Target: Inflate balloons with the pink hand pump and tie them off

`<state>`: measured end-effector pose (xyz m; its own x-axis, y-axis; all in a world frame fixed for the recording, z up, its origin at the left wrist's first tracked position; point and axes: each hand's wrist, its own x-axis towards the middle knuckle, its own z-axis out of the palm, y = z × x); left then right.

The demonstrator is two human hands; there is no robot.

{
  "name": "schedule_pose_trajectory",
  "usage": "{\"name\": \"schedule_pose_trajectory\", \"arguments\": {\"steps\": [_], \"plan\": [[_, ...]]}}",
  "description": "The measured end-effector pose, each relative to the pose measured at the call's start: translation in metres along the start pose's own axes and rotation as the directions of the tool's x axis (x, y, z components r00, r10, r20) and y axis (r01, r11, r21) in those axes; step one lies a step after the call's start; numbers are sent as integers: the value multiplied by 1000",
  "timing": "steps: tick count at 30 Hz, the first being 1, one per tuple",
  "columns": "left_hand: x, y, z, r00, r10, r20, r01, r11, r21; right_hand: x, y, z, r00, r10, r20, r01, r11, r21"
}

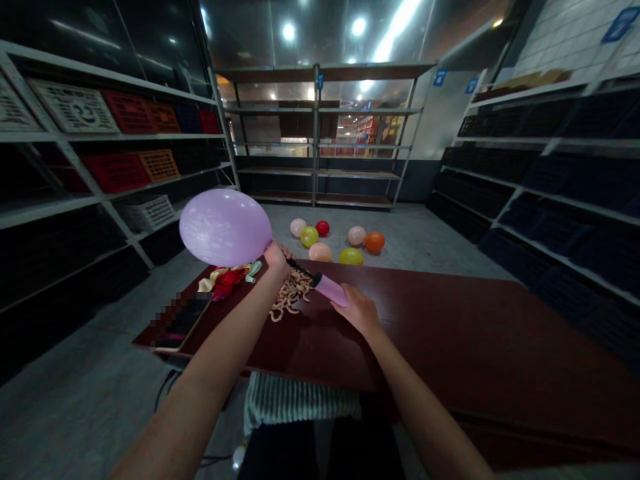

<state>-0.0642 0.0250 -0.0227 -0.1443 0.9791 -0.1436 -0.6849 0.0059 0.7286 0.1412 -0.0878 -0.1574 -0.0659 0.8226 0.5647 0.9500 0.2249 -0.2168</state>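
Over the dark red table [450,333], near centre: inflated lilac latex balloon [225,227] lies left of left hand [277,260], closed on its neck at the black nozzle [301,270]. Pink hand pump [330,290] runs rightward to right hand [357,310], fingers over its end, grip unclear.

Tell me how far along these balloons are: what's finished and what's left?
Done: seven inflated balloons lie on the floor. In hand: your left hand grips the neck of a full lilac balloon at the nozzle of the pink hand pump, with your right hand on the pump. Left, apparently: the limp coloured balloons heaped on the table.
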Motion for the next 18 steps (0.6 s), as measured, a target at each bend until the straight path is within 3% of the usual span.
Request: {"name": "schedule_pose_trajectory", "arguments": {"steps": [5, 9, 14, 18], "plan": [[-4, 48, -31, 981, 67, -180, -86, 991, -101, -1, -4, -2, 999, -48, 23, 49, 998, -34], [-10, 73, -38, 976, 75, -207, -102, 987, -126, 0, -6, -3, 996, -73, 52, 73, 997, 1], [-21, 73, -14, 980, 136, -143, -156, 978, -140, -4, -1, -5, 999, -21, 26, 21, 999, 28], [-28, 47, 24, 974, 215, -74, -223, 968, -118, -7, 6, -4, 995, 98, -20, -98, 995, 14]]}}
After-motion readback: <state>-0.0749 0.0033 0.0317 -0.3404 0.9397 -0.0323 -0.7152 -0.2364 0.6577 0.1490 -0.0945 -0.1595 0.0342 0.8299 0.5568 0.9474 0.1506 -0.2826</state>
